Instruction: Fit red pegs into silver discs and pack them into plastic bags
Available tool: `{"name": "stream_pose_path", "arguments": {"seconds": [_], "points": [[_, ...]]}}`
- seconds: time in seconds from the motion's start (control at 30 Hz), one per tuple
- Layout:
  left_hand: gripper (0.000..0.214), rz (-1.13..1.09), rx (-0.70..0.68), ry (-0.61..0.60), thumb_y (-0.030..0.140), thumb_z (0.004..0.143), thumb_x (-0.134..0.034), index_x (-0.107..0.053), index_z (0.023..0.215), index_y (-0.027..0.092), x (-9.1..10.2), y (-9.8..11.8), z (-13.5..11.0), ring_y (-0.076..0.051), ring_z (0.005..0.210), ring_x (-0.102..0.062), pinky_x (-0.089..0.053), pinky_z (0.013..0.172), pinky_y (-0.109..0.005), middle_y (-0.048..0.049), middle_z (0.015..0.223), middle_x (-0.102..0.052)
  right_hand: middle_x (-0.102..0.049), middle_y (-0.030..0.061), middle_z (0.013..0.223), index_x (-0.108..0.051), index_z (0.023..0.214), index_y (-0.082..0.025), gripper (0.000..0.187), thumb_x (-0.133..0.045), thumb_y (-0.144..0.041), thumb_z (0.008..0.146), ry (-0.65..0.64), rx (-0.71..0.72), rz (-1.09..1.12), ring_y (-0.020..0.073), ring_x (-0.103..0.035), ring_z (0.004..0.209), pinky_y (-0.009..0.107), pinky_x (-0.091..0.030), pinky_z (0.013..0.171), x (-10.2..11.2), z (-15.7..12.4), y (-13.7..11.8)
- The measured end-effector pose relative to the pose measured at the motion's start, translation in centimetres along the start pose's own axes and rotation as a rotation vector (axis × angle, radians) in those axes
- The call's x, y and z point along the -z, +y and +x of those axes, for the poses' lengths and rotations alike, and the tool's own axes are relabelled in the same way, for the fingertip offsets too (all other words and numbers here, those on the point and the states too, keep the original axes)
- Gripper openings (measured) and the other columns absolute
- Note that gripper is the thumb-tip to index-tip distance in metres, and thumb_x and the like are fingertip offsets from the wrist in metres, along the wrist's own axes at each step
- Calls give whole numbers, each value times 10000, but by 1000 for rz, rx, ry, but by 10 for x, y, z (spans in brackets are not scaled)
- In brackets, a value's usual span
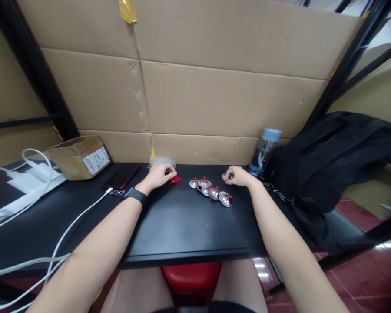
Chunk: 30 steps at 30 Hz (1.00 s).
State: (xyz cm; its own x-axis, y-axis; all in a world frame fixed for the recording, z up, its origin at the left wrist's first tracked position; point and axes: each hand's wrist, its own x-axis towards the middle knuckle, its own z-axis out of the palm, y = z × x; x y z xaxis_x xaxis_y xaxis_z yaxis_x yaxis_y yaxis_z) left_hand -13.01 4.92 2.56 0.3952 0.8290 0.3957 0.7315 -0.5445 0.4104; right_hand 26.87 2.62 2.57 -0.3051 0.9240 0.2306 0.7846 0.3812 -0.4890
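Fingers of the right hand [237, 176] pinch a metal disc [223, 177] behind the disc pile [206, 191] on the counter [182, 226] — if too loosely, it could slip — while the left hand [161, 175]'s grip at red pieces [175, 180] is unclear.

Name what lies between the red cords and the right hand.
In the head view, a cluster of finger cymbals lies between the red cords and right hand.

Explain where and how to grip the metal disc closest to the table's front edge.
Pinch the metal disc by its red loop, probably from above and the right: the loop sticks up from the disc's shiny top, while its thin rim lies low and neighbouring discs crowd its left.
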Motion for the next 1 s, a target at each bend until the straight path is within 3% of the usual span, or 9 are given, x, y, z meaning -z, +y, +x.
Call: {"name": "stream_pose_path", "arguments": {"seconds": [0.13,0.27,0.43,0.63,0.77,0.83,0.93,1.0], "points": [[269,34,-171,9,389,943,-524,-715,1018,216,-7,22,0,-250,1006,-656,-469,924,-371,-80,1071,-740,-722,6,716,-759,693,-198,88,-729,-116,680,46,26,-54,157,-626,641,253,-447,630,1,1,-11],[329,74,-304,-157,315,997,-438,-689,1209,312,-25,53,-4,-258,1171,-595,-402,1004,-411,-43,1243,-711,-714,27,762,-765,774,-190,115,-668,-129,765,104,128,-94,162,-628,681,264,-455,668,-4,4,-32],[496,98,-298,-238,142,953,-375,-643,1324,332,-47,66,-9,-264,1255,-556,-370,1020,-435,-51,1351,-669,-713,38,834,-767,814,-200,128,-653,-143,802,94,251,19,161,-625,713,281,-468,704,-18,5,-63],[553,112,-248,-247,75,904,-378,-670,1295,336,-49,64,-10,-280,1264,-561,-376,1014,-452,-57,1319,-691,-705,34,839,-757,829,-201,104,-662,-159,823,63,326,66,159,-636,748,270,-465,695,-27,2,-84],[371,100,-288,-170,220,959,-489,-652,1287,280,-43,64,-9,-270,1267,-576,-404,1002,-420,-87,1348,-666,-708,36,873,-755,875,-197,119,-657,-154,823,91,331,106,152,-639,762,270,-484,710,-32,3,-86],[383,93,-302,-88,259,938,-575,-608,1320,259,-40,64,-8,-259,1268,-582,-418,999,-402,-94,1384,-636,-714,40,894,-741,963,-194,173,-666,-159,811,109,291,172,154,-649,773,269,-499,698,-38,5,-87],[377,47,-314,53,210,917,-613,-602,1292,242,-33,65,-6,-235,1213,-615,-440,981,-375,-81,1328,-661,-723,61,986,-686,1078,-187,295,-714,-219,786,141,182,365,166,-679,809,274,-530,684,-50,7,-92],[283,1,-339,115,162,933,-572,-650,1193,240,-26,69,-4,-215,1131,-653,-456,948,-354,-57,1221,-711,-726,67,998,-666,1037,-184,304,-759,-294,768,139,133,509,179,-700,831,299,-556,720,-56,8,-97]]}}
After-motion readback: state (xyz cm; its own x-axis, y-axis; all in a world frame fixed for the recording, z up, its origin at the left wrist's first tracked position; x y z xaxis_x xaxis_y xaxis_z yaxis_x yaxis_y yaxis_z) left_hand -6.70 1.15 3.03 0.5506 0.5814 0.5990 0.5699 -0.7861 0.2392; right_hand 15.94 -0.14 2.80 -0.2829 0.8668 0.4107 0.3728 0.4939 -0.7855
